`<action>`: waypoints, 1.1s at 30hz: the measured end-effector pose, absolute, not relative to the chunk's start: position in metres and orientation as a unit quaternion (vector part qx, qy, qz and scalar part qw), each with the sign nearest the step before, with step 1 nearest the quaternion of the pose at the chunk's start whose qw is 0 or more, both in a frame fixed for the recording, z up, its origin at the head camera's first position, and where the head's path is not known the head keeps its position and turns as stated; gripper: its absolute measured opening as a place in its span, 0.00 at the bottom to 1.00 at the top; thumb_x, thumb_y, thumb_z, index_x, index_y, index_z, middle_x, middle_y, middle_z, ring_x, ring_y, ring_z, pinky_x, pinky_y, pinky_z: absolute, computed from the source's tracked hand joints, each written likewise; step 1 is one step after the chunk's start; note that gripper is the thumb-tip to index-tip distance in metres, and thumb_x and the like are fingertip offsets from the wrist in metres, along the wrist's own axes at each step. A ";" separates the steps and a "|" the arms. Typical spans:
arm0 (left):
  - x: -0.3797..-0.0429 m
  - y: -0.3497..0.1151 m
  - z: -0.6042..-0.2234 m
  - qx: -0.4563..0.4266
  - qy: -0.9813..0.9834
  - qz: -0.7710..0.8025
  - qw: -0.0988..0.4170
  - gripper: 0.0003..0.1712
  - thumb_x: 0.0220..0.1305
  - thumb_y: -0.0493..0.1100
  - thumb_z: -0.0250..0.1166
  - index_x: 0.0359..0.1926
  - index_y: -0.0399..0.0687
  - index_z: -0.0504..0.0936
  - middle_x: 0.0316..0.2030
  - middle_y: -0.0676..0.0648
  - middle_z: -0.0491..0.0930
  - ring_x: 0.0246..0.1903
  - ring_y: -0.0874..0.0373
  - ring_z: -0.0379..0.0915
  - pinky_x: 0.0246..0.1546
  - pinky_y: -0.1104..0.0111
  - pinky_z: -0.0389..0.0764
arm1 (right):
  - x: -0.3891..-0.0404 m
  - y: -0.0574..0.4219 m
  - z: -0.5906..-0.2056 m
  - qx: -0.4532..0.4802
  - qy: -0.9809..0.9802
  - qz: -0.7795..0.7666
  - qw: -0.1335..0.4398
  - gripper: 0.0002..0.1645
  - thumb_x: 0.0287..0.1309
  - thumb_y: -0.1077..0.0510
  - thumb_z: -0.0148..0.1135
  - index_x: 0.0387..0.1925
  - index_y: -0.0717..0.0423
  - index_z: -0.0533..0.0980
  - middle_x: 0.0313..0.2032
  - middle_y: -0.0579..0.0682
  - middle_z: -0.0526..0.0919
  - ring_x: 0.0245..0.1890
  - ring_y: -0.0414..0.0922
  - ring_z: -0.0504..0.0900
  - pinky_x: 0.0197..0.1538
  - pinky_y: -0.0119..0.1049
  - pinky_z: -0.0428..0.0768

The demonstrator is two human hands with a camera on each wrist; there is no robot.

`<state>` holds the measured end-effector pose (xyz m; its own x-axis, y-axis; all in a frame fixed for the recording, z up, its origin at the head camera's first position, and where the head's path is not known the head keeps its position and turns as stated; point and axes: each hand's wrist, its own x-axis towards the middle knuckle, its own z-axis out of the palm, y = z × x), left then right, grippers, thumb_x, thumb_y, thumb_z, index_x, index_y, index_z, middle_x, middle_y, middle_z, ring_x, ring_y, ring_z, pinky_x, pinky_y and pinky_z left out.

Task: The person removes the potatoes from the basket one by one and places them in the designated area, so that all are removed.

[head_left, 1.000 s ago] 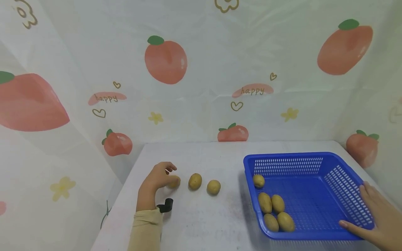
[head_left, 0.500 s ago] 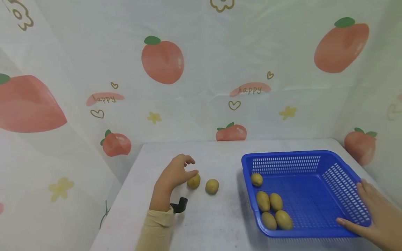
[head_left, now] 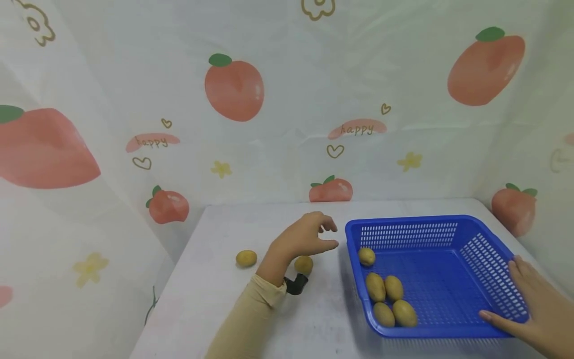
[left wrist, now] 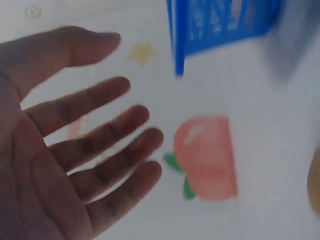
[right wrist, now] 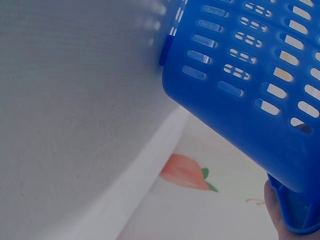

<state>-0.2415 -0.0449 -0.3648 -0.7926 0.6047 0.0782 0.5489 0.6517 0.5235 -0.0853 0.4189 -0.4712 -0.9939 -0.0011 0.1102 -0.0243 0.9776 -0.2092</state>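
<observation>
Hovering near the middle of the head view, the left hand (head_left: pixel 305 237) is empty, fingers a bit bent and thumb well apart from them. The left wrist view backs that up: bare palm, fingers spread. Behind it there's a tan sleeve (head_left: pixel 244 324) and a black wrist mount (head_left: pixel 296 284). Just under the hand is one potato (head_left: pixel 304 266) on the white table (head_left: pixel 314 319), partly covered from this angle. Another potato (head_left: pixel 246 258) lies left of the forearm, a little left of the frame's centre.

Over in the lower right you've got a blue basket (head_left: pixel 430 274) with slotted sides and five potatoes in it, all along its left side: a single potato (head_left: pixel 366 257) up top, a middle pair (head_left: pixel 375 287) side by side, and a lower pair (head_left: pixel 405 313) by the near left corner.

The right hand (head_left: pixel 544 304) is at the frame's right edge, on the basket's near right corner, thumb over the near side and fingers along the right rim. Can't tell if it's actually gripping or just resting there. Backdrop (head_left: pixel 278 164) is a white sheet with fruit prints.
</observation>
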 end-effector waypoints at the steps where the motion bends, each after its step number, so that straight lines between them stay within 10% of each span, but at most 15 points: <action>1: -0.244 -0.039 -0.365 0.326 0.904 0.270 0.059 0.16 0.68 0.49 0.72 0.52 0.49 0.87 0.50 0.50 0.85 0.53 0.53 0.81 0.54 0.65 0.83 | -0.085 0.419 -0.471 0.004 -0.993 0.105 0.050 0.82 0.57 0.28 0.69 0.76 0.84 0.33 0.75 0.84 0.26 0.77 0.77 0.22 0.69 0.62 0.14; 9: -0.252 0.003 -0.357 0.392 0.875 0.266 0.101 0.16 0.68 0.45 0.72 0.54 0.45 0.87 0.51 0.48 0.87 0.51 0.53 0.84 0.49 0.75 0.82 | -0.084 0.415 -0.467 -0.009 -0.996 0.091 0.024 0.83 0.57 0.25 0.66 0.77 0.82 0.31 0.76 0.82 0.25 0.76 0.81 0.26 0.65 0.83 0.40; 33: -0.262 0.102 -0.349 0.413 0.847 0.259 0.212 0.14 0.64 0.47 0.76 0.50 0.52 0.88 0.50 0.55 0.86 0.46 0.71 0.77 0.43 0.82 0.77 | -0.083 0.417 -0.467 -0.003 -0.995 0.098 0.023 0.82 0.60 0.27 0.66 0.76 0.83 0.30 0.74 0.84 0.24 0.76 0.80 0.24 0.68 0.81 0.31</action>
